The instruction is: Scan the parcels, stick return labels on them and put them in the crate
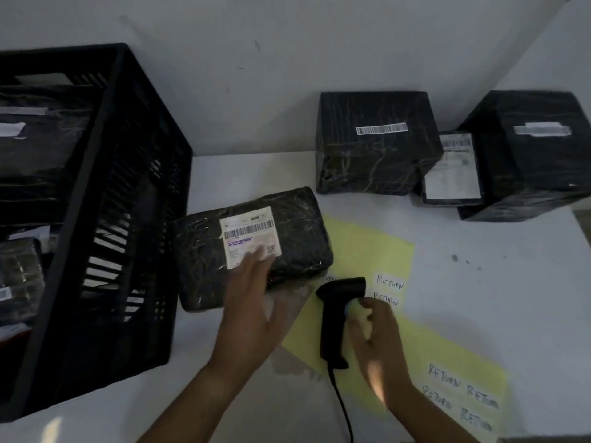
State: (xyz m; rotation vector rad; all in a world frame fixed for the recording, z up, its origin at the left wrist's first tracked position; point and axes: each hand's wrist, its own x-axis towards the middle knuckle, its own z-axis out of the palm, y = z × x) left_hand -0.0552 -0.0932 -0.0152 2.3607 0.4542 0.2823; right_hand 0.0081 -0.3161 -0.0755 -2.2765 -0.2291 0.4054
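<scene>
A flat parcel in black wrap (pixel 297 225) with a white shipping label lies on the table beside the crate. My left hand (pixel 252 292) rests on its near edge with straight fingers that reach the label. Just right of it, my right hand (pixel 372 330) holds the handle of the black barcode scanner (pixel 339 318), whose head points up towards the parcel. Below the scanner lie two yellow sheets (pixel 367 247) with white RETURN labels (pixel 390 282). The black plastic crate (pixel 105 219) on the left holds several wrapped parcels.
Three more black-wrapped parcels stand at the back right against the wall: a box (pixel 374 155), a small one with a white label (pixel 451 174) and a large box (pixel 531 161). The scanner's cable (pixel 342 407) runs towards me. More RETURN labels (pixel 460 398) sit on the near yellow sheet.
</scene>
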